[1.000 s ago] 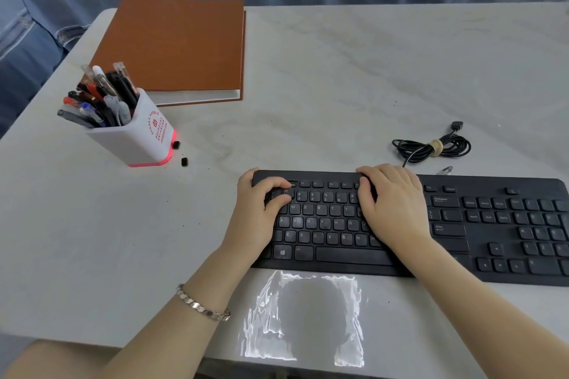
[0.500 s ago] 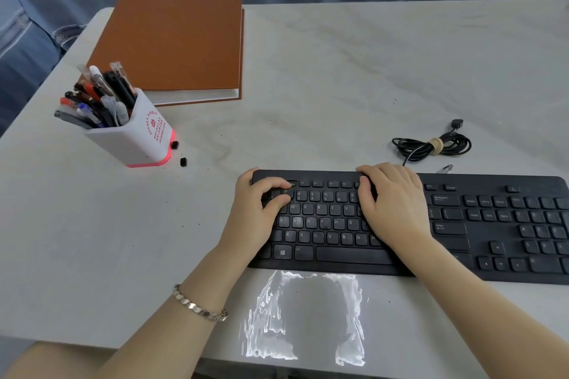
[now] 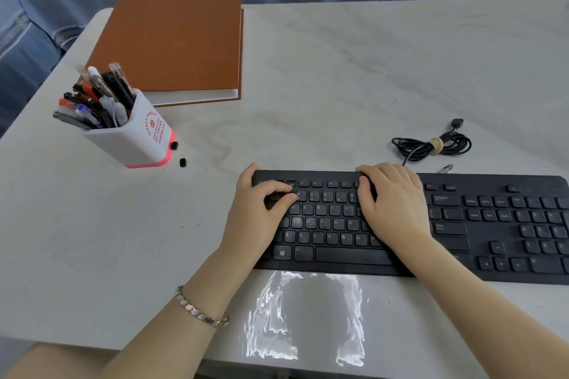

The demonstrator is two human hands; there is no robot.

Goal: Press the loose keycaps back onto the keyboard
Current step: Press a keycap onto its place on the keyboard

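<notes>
Crinkled clear plastic (image 3: 303,317) lies just below the wrists. On the flat matte-black keyboard (image 3: 449,244) the left hand (image 3: 257,220) curls thumb and forefinger together, grasp unclear. The right hand (image 3: 394,203) rests relaxed on the keys. Beyond and left of the left hand lie two small blocky keycaps (image 3: 183,162).

Office desk: keyboard (image 3: 431,224), pen holder (image 3: 135,135), brown binder (image 3: 172,46), coiled cable (image 3: 431,144).

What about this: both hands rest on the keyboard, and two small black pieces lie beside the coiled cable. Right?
Not quite. The head view shows the two small black pieces beside the white pen holder, not the coiled cable. The left hand and right hand do rest on the keyboard.
</notes>
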